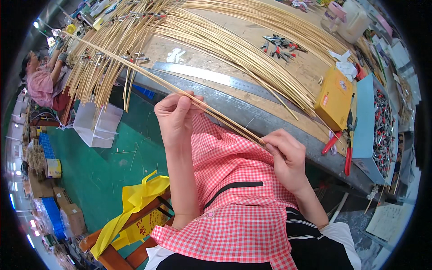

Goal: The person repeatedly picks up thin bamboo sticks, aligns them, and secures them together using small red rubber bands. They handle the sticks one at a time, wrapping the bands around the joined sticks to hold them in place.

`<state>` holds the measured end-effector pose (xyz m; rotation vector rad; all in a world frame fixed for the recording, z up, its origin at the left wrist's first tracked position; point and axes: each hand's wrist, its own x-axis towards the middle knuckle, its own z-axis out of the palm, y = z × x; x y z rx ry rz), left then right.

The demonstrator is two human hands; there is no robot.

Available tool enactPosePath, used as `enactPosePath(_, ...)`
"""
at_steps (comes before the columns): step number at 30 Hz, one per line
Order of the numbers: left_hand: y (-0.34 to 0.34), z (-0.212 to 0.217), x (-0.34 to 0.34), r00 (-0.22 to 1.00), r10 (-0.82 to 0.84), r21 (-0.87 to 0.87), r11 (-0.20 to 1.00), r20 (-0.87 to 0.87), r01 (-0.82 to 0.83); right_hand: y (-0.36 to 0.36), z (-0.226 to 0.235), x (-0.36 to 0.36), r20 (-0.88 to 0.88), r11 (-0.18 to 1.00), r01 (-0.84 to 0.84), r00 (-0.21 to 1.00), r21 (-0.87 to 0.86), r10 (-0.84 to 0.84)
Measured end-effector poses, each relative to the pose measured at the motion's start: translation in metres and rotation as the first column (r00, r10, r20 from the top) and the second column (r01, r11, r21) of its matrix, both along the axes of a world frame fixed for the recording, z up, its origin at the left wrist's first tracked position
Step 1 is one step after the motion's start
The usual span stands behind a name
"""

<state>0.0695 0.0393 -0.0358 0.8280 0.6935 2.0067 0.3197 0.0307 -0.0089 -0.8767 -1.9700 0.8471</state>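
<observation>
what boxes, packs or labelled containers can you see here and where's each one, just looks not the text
Yellow box: flat, rectangular, on the workbench right of the reeds.
Blue tray box: long open carton at the bench's right edge, filled with small clips.
White jug: far right corner of the bench, beside a clear jar with a pink lid.
Yellow bag: draped on a wooden chair, lower left.
Cardboard boxes: brown, on the green floor, far left.

A craft workshop: cane bundles (216, 33) spread over a tabletop (234, 58), with pliers (344, 144) and a clip tray (382, 130).
</observation>
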Motion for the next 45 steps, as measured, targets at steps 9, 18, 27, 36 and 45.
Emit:
enactPosePath(9, -0.002, 0.003, 0.005, 1.000, -0.006, -0.011, 1.000, 0.008, 0.007, 0.000, 0.003, 0.003, 0.063, 0.995, -0.096, 0.993, -0.004, 0.096)
enactPosePath(18, -0.006, 0.006, 0.004, 1.000, -0.020, -0.021, 1.000, 0.009, 0.020, 0.003, -0.003, 0.005, 0.123, 0.981, -0.194, 0.973, 0.000, 0.193)
enactPosePath(27, -0.013, 0.017, 0.002, 0.996, 0.057, 0.036, 0.998, -0.070, -0.054, 0.074, -0.004, 0.007, 0.330, 0.942, 0.138, 0.913, 0.307, -0.241)
enactPosePath(36, -0.014, 0.017, -0.003, 0.986, 0.016, 0.064, 0.998, -0.168, -0.006, 0.092, -0.022, -0.006, 0.544, 0.889, 0.196, 0.730, 0.415, -0.415)
enactPosePath(45, -0.007, 0.011, 0.000, 0.995, 0.042, -0.039, 0.998, -0.087, -0.046, 0.033, 0.025, 0.040, 0.197, 0.907, 0.408, 0.885, 0.106, -0.421)
